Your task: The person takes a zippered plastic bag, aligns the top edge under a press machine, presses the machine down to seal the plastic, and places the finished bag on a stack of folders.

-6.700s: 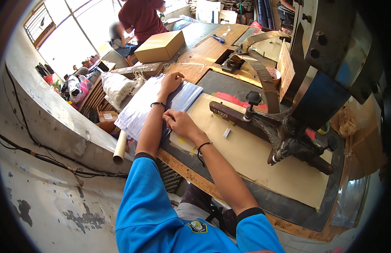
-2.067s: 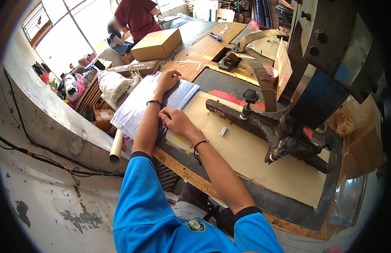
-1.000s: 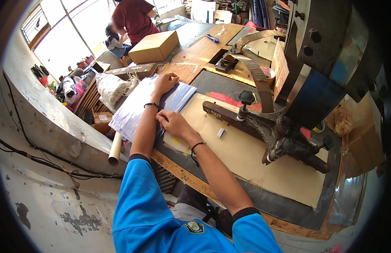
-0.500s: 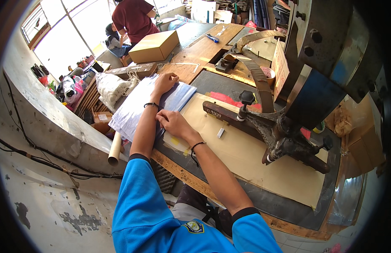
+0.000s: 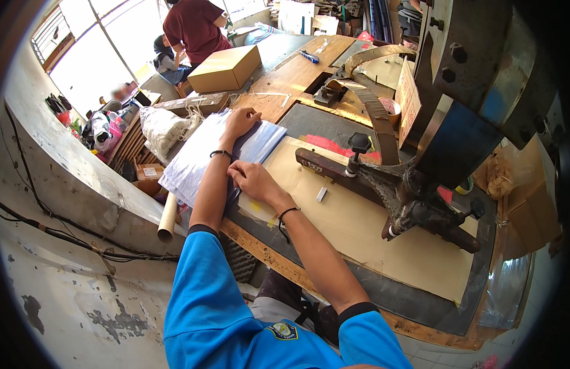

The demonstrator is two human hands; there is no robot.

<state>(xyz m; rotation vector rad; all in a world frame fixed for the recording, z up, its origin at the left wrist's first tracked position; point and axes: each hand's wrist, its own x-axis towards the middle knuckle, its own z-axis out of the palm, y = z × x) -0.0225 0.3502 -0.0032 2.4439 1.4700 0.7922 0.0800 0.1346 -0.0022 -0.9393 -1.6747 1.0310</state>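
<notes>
My left hand (image 5: 241, 123) rests on a stack of pale blue-white thin sheets (image 5: 190, 161), fingers loosely curled and nothing visible in them. Just below it, my right hand (image 5: 255, 179) lies against my left forearm with bent fingers, also without anything visible in its grasp. Whether the sheets are cloth or plastic I cannot tell. To the right of both hands a large tan paper sheet (image 5: 383, 246) covers part of the dark table mat (image 5: 383, 278). A small whitish block (image 5: 322, 194) lies on this paper, beside the dark metal bar (image 5: 334, 169) of a heavy machine.
The heavy press-like machine (image 5: 445, 135) stands over the table's right side. A closed cardboard box (image 5: 225, 67), a blue cutter (image 5: 309, 56) and a white sack (image 5: 165, 127) lie farther back. A cardboard tube (image 5: 167, 221) stands left of the table. Two people are at the far left.
</notes>
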